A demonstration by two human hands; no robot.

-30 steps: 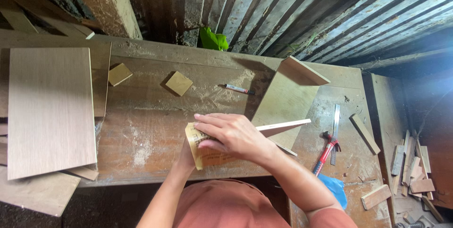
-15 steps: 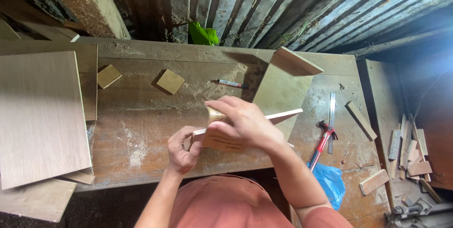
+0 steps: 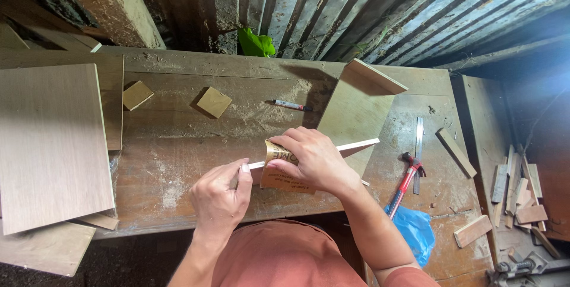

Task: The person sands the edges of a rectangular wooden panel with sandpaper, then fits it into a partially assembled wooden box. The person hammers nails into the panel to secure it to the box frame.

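With the left hand (image 3: 221, 195) pinching the thin board (image 3: 350, 144) and the right hand (image 3: 312, 159) clamping sandpaper (image 3: 274, 171), a slip risked scraped knuckles.

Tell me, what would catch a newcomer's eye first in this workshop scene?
Most striking are the two hands at the near edge of the dusty workbench: the right hand presses a folded sheet of sandpaper over a thin wooden panel held on edge, while the left hand steadies the panel's near end. To the right lies a red-handled hammer beside a metal ruler; a large plywood board fills the left.
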